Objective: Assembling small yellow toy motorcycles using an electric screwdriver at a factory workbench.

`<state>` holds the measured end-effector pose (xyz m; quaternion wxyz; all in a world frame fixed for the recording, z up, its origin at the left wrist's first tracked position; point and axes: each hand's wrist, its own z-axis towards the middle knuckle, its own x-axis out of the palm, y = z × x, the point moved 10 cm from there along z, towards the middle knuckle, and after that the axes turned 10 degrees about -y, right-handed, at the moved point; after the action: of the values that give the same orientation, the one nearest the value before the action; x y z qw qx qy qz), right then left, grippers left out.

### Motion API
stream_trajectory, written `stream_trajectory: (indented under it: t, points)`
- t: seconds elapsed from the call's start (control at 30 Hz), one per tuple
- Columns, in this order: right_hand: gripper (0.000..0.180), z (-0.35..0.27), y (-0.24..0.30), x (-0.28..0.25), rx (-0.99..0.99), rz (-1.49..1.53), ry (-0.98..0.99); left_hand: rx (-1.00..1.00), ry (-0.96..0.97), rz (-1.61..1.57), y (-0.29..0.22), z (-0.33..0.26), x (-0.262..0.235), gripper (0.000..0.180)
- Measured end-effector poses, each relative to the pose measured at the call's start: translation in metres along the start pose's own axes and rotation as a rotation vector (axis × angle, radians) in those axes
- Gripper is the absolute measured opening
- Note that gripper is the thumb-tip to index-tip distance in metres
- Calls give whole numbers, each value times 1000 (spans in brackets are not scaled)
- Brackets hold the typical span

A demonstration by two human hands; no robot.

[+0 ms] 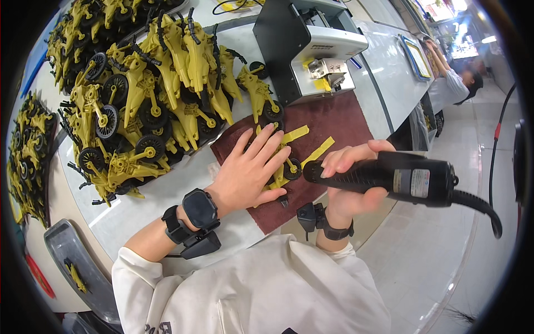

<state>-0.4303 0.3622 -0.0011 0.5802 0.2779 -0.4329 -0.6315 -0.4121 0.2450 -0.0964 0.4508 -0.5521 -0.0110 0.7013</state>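
On the dark red mat (334, 125) that covers this end of the counter (384, 67) lies a yellow toy part (295, 153) with small black wheels, and everything here turns on it. The left hand (250, 170) lies flat on top of it, fingers spread wide and pointing away from the person, pinning it to the mat rather than gripping it. Only the part's far end shows past the fingertips – two yellow strips and a black wheel (292, 168) just beside the little finger.

The right hand (347, 183) is wrapped tight around a black corded power driver (389, 178). The tool lies nearly level, its long axis running across the person's front, its blunt tip aimed at the wheel and standing very close to it; I cannot tell whether they touch. So the part lies directly off the tool's tip, toward the left hand, which is already on it. The part's strips run away toward the mat's far edge, roughly crosswise to the tool.

Beyond the mat's left edge sits a big heap of finished yellow toys (150, 94) with black wheels. At the mat's far edge stands a grey and black bench machine (311, 47). Well beyond it, another person (453, 83) bends over the counter.
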Motion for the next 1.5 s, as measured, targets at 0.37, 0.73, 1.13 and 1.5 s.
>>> stream_trajectory:
  t: [0.37, 0.73, 1.13, 1.5]
  points:
    - [60, -10, -4, 12, 35, 196, 114, -9, 4, -5, 5, -1, 1, 73]
    - [56, 138, 29, -1, -263, 55, -304, 14, 3, 6, 1, 1, -2, 76]
    - [74, 47, 14, 14, -87, 153, 0, 16, -17, -32, 4, 2, -6, 68]
    - [43, 147, 12, 4, -213, -9, -254, 19, -6, -29, -2, 2, -4, 71]
